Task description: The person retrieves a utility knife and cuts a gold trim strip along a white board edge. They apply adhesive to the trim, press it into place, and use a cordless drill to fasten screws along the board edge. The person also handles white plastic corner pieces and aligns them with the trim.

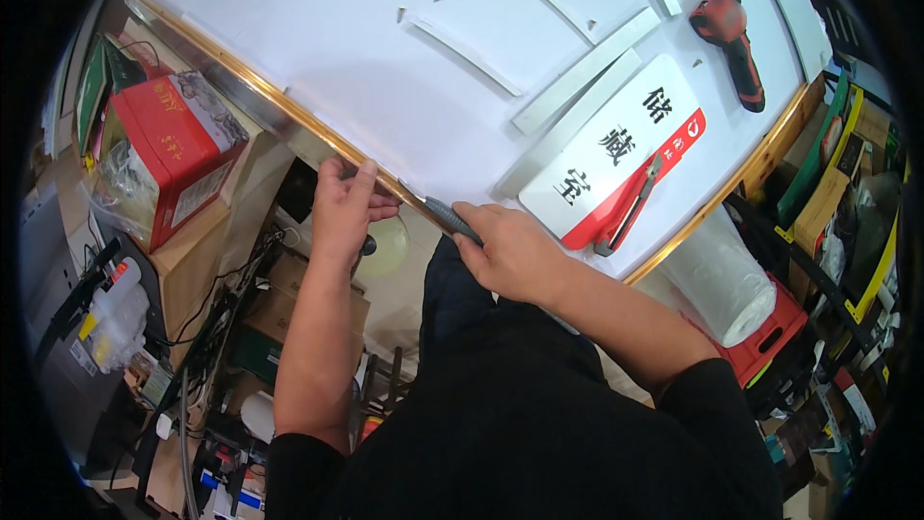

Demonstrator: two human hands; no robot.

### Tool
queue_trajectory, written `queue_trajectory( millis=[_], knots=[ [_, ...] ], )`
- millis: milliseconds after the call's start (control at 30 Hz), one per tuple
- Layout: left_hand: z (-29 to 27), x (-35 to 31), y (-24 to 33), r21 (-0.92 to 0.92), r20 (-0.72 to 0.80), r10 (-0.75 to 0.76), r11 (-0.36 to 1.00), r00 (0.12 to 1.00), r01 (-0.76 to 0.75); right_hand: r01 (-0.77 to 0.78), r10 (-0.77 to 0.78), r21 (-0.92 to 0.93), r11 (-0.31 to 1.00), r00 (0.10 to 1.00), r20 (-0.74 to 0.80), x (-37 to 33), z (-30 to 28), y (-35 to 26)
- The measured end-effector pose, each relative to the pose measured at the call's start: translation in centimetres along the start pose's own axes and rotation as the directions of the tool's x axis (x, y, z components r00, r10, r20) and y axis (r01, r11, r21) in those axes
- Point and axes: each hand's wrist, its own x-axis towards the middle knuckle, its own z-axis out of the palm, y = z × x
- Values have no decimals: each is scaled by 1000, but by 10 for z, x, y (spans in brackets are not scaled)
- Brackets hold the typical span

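A white board or tabletop with a gold metal edge strip slants across in front of me. My left hand pinches that edge strip, thumb on top and fingers curled beneath. Closed round a tool with a dark grey textured handle is my right hand, at the same edge just right of the left. The tool's working end is too small to make out. Right of it lies a white and red sign plate with black characters, and a red and black utility knife rests on the plate.
Silver metal strips and small screws lie on the white surface. A red and black power drill is at the far right. Left stands a red box on a wooden cabinet. A plastic-wrapped roll and crowded shelves are right.
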Motion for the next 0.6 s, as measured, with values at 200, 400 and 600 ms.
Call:
queue_trajectory(
  millis=[200,400,600],
  knots=[
    [-2,1,1,-18,12,-31,999,999,31,-21,22,-17,1000,1000,13,-3,-1,1],
    [-2,0,2,-14,1,-32,999,999,32,-29,29,-10,1000,999,22,-10,-2,7],
    [-2,-2,1,-9,-11,-23,1000,1000,23,23,-15,55,998,990,-143,-20,8,9]
  ],
)
